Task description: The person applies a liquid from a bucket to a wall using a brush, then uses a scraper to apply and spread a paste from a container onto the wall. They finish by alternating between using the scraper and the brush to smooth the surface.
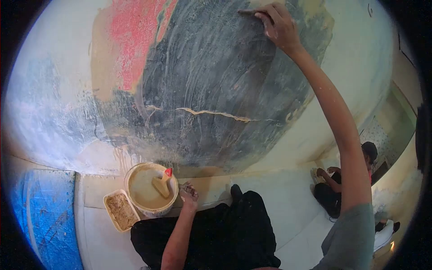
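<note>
My right hand (282,29) reaches high up the wall, fingers closed around a thin flat scraper (246,11). Its tip points left against the dark grey patch (202,67); most of the tool is hidden by my fingers. A pale, jagged crack (211,114) runs across the lower part of that patch. Down by the bucket (173,208), my left hand (189,194) rests with its fingers loosely bent and apart, holding nothing visible. Inside the bucket is cloudy tan liquid, with a brush (162,185) with a red-tipped handle leaning in it.
Left of the bucket is a small tub (120,211) of crumbly brown material. A blue sheet (49,216) covers the floor at far left. Red paint (132,40) shows on the upper wall. Another person (330,189) in dark clothing sits low at the right.
</note>
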The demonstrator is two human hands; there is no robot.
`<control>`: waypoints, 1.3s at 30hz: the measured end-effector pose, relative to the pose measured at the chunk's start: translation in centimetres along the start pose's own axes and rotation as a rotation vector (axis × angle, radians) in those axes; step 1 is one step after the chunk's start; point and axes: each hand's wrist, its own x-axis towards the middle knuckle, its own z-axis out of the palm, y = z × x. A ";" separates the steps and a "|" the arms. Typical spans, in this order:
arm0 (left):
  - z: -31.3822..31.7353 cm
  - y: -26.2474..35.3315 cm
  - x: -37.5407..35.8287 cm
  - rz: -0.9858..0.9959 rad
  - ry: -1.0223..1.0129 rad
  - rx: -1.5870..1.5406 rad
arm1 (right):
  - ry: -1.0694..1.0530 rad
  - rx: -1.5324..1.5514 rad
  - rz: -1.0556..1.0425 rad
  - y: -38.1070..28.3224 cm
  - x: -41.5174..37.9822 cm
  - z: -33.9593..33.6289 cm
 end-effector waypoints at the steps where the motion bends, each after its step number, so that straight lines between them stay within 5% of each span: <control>1: 0.0 0.1 0.1 -0.017 0.021 -0.013 | -0.016 -0.002 -0.036 0.2 -0.2 -0.2; 8: 0.2 0.5 -0.5 -0.005 0.007 0.019 | 0.086 -0.108 -0.152 1.4 0.9 -0.9; 10: -0.3 0.3 0.0 0.001 -0.004 0.001 | 0.086 -0.206 0.153 2.6 2.1 -1.0; 13: -0.2 0.3 0.2 -0.013 0.016 0.002 | -0.026 -0.227 0.244 2.8 2.1 -0.5; 17: -0.2 0.0 0.5 -0.015 0.037 -0.030 | -0.098 -0.228 -0.031 2.1 1.5 -1.0; 19: -0.5 -0.2 0.3 -0.016 0.013 -0.023 | 0.032 -0.181 0.436 3.1 2.7 -0.6; 20: -0.6 -0.2 0.2 -0.008 -0.020 -0.027 | 0.031 -0.178 0.440 2.7 2.1 -0.3; 22: -0.6 0.3 -0.1 0.003 0.011 -0.020 | -0.032 -0.249 -0.014 1.6 1.7 0.5; 26: -1.1 -0.4 1.1 0.022 -0.050 -0.042 | -0.096 -0.086 0.173 1.9 2.0 0.8; 29: -0.3 0.4 -0.7 -0.008 -0.012 0.004 | 0.068 -0.033 0.371 1.0 2.2 1.5; 31: -0.5 0.5 -0.5 -0.002 -0.010 0.013 | -0.079 -0.086 -0.034 1.3 1.7 1.1; 35: -0.6 -0.3 -0.1 0.041 -0.007 0.031 | 0.080 -0.163 0.259 4.5 2.8 1.1; 39: 0.0 0.6 -0.2 -0.049 -0.004 -0.009 | 0.114 0.041 -0.133 3.0 2.4 2.8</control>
